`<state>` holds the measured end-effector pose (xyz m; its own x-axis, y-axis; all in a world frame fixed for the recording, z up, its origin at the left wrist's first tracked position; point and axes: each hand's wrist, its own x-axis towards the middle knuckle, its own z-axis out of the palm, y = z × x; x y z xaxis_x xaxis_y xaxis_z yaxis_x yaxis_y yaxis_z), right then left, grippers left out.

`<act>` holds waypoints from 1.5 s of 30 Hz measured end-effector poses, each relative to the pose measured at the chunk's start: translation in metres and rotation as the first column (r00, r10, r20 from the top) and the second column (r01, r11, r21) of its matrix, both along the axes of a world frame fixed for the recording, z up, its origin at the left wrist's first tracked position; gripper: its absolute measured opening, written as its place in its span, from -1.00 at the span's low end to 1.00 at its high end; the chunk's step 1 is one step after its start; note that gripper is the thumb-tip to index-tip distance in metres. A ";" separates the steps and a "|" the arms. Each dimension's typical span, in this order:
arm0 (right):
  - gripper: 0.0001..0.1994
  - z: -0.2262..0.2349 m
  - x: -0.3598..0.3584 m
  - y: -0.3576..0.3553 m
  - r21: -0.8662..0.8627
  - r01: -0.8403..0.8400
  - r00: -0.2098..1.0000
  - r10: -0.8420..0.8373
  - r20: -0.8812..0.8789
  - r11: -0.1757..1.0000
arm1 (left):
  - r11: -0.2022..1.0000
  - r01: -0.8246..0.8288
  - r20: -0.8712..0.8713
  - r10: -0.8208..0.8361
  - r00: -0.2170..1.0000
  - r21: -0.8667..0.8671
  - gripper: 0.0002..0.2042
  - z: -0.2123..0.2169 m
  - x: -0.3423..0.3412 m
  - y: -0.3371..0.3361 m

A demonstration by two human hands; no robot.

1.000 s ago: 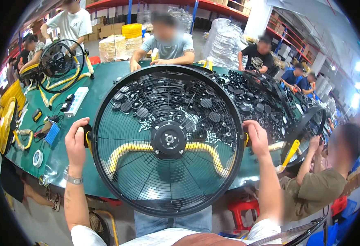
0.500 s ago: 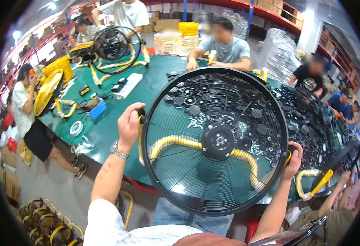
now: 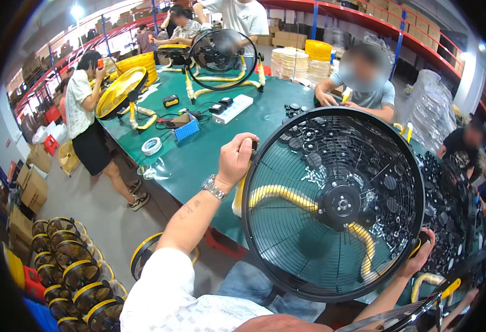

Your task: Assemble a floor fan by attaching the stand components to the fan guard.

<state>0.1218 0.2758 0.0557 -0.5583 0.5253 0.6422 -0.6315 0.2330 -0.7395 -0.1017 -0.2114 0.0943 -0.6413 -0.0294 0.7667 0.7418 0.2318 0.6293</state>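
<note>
A large round black fan (image 3: 341,206) is held up in front of me over the near edge of the green table, its wire grille toward me. My left hand (image 3: 237,159) is closed around a black knob at the fan's left side. On the right, my right hand (image 3: 422,252) grips the opposite side by a yellow-and-black fitting, with its fingers partly hidden. Behind the grille shows a bent stand tube (image 3: 281,192) wrapped in yellow and white. Small black parts and silver screws on the table are visible through the wires.
On the green table (image 3: 198,180) are a blue basket (image 3: 186,128), a roll of tape (image 3: 151,146), a white power strip (image 3: 236,109) and other fans. Several fans (image 3: 76,265) stand stacked on the floor at lower left. A co-worker (image 3: 362,83) sits across the table.
My view has turned left, so the table and co-workers appear farther right and more stacked fans show. Both hands keep hold of the fan.
</note>
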 end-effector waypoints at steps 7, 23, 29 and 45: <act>-0.52 0.000 -0.002 -0.009 0.070 -0.070 0.992 0.077 -0.102 0.995 | 0.975 0.197 0.448 -0.130 0.885 -0.106 -0.69 0.050 -0.010 -0.015; -0.68 0.054 0.019 0.018 0.556 0.072 0.834 -0.355 0.422 0.828 | 0.900 -0.056 -0.108 0.010 0.994 -0.432 -0.67 0.008 -0.032 -0.013; -0.79 0.056 0.008 -0.001 0.502 0.193 0.928 -0.323 0.187 0.843 | 0.973 0.144 0.287 -0.087 0.954 -0.183 -0.66 0.011 -0.028 -0.009; -0.76 0.076 0.009 0.013 0.277 -0.025 0.754 -0.164 0.636 0.961 | 0.983 0.159 0.265 -0.131 0.956 -0.088 -0.63 -0.008 -0.040 -0.013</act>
<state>0.1305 0.2891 0.1318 -0.8556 0.4518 0.2528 0.0035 0.4934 -0.8698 -0.1413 -0.2245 0.0865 -0.8081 0.1514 0.5693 0.5891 0.2104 0.7802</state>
